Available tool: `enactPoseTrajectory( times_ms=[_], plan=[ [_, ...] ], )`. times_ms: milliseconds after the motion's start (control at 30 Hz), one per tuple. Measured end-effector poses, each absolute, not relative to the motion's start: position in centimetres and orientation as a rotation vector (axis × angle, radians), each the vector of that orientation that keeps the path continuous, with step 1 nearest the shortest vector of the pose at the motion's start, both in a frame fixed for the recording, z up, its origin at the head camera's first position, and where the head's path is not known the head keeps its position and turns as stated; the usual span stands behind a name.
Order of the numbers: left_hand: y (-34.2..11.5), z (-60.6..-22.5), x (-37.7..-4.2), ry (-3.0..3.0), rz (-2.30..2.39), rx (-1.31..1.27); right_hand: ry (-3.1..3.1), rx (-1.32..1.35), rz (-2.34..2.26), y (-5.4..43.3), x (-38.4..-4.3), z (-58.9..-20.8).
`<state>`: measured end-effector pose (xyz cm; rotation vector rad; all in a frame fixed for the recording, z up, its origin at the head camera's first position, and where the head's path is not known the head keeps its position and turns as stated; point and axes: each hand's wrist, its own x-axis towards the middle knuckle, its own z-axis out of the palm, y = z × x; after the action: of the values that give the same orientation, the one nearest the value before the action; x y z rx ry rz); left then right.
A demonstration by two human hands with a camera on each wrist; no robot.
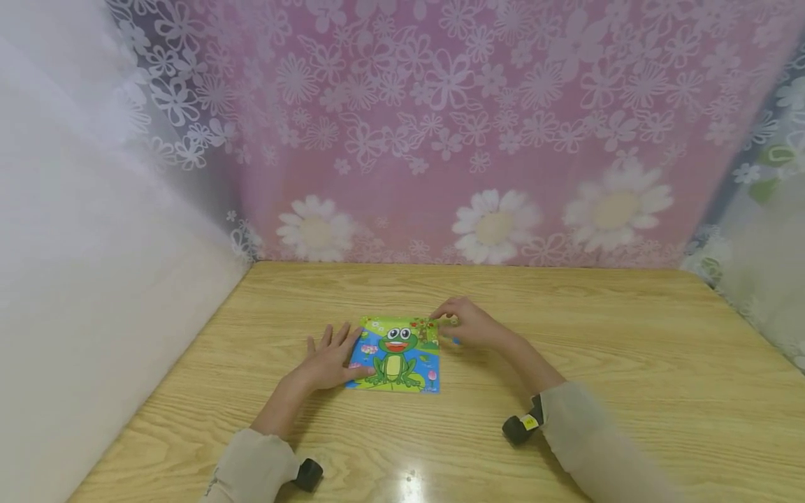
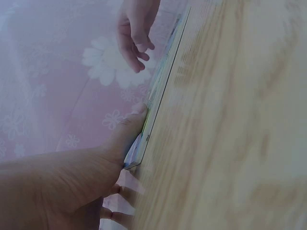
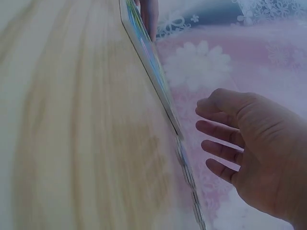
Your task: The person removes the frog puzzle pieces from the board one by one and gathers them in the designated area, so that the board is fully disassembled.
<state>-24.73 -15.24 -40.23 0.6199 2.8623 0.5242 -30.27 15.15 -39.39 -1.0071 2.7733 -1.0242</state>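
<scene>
A square, flat picture board [image 1: 397,356] with a green cartoon frog lies on the wooden table. My left hand [image 1: 328,360] rests at its left side, fingers spread and thumb on the picture. In the left wrist view that thumb [image 2: 136,115] presses on the board's top, with other fingers against the tabletop. Over the board's upper right corner is my right hand [image 1: 468,325], its fingers loosely bent and nothing visible in them. Thin flat pieces [image 3: 188,177] lie beyond the board's edge in the right wrist view; a blue bit [image 1: 456,341] shows below the right hand in the head view.
The wood-grain table [image 1: 597,335] extends around the board. A pink flowered cloth [image 1: 409,140] hangs along its back edge, and a pale sheet [image 1: 107,230] stands on the left. Each wrist carries a small black camera [image 1: 518,429].
</scene>
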Motion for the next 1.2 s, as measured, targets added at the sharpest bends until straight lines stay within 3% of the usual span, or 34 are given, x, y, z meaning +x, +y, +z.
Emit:
enactPoseTrajectory(
  times_ms=[633,1200],
  plan=[
    [-15.4,-40.9,-25.4,2.867,0.522,0.618,3.0,-0.816,-0.665,11.3,-30.5,-40.5],
    [-15.3,-40.7,-25.3,2.851,0.527,0.602,2.985,-0.777,-0.852,11.3,-30.7,-40.9]
  ],
)
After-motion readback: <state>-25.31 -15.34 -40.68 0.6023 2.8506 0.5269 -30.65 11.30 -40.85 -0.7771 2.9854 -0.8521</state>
